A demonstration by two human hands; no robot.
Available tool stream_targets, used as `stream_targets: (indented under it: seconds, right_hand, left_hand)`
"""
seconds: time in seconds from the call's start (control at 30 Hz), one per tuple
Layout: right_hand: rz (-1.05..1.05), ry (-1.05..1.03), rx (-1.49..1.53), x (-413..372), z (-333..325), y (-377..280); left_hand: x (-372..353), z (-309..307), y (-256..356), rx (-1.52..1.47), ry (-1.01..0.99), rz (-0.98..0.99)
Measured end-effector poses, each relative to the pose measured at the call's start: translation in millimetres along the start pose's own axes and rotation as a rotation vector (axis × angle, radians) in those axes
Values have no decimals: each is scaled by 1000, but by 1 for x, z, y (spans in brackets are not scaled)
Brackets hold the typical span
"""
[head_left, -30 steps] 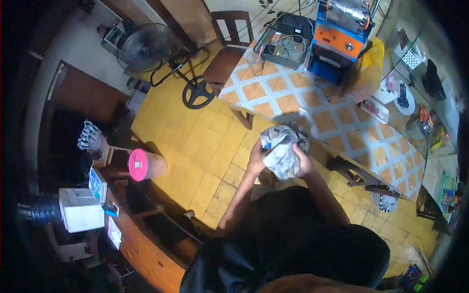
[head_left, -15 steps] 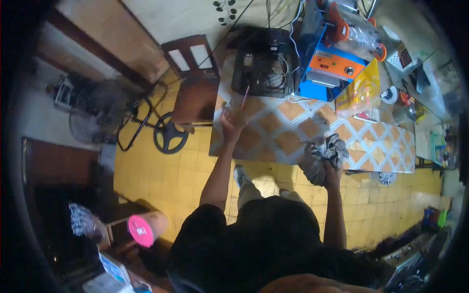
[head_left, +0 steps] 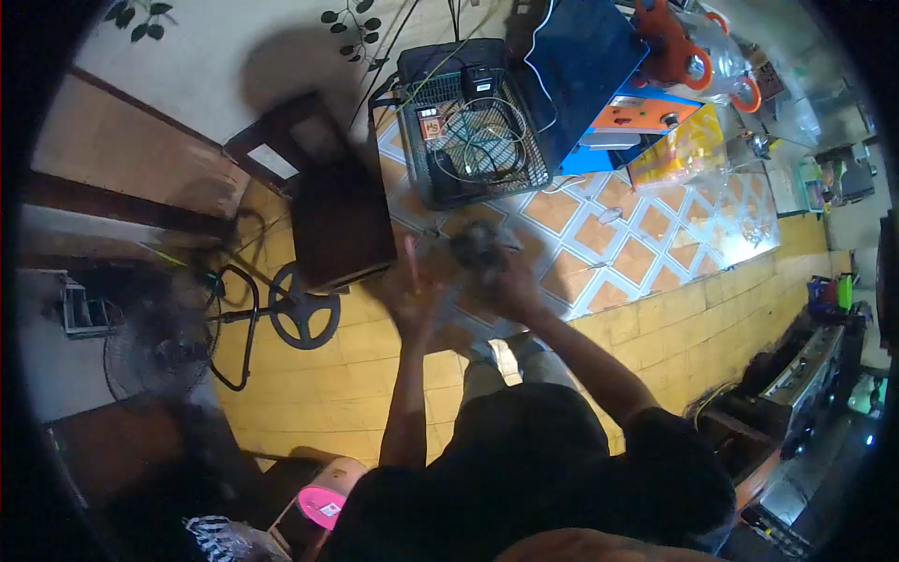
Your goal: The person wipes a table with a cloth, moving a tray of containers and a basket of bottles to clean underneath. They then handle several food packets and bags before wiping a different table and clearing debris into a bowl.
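Note:
My right hand (head_left: 513, 284) is closed on a crumpled grey cloth (head_left: 478, 248), which lies against the patterned tabletop (head_left: 607, 253) near its left end. To the left of it, over the table's left edge, my left hand (head_left: 412, 295) holds a thin pink stick-like object (head_left: 411, 258) between its fingers. Both hands are somewhat blurred and in shadow. Just beyond them sits a dark mesh basket (head_left: 538, 173) with cables, a black adapter and a small red and white box inside.
Behind the table's middle stands a blue and orange machine (head_left: 646, 114), beside a yellow plastic bag (head_left: 684, 155). A dark wooden chair (head_left: 342, 225) adjoins the table's left end. Further left are a black wheel (head_left: 304, 307) and a fan (head_left: 159, 337). A pink-lidded container (head_left: 320, 506) is at the lower left.
My right hand has moved left with the grey cloth, from the table's front edge to its left part. My left hand has shifted slightly left and down. The view has turned.

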State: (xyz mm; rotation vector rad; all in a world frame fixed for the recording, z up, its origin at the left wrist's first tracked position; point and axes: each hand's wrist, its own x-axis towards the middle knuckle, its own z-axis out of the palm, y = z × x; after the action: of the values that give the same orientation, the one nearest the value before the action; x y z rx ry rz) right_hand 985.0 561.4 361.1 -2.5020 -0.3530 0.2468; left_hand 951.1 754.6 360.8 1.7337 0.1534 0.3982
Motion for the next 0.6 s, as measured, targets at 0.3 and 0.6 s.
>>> stream_targets:
  seconds: [0.3,0.6]
  right_hand:
    - [54,54,-383,44,80,32]
    - [481,198,-581,36,-7,170]
  left_hand:
    - [-49,-96,9,410,137,50]
    - [-93,-113,29,318,332,-4]
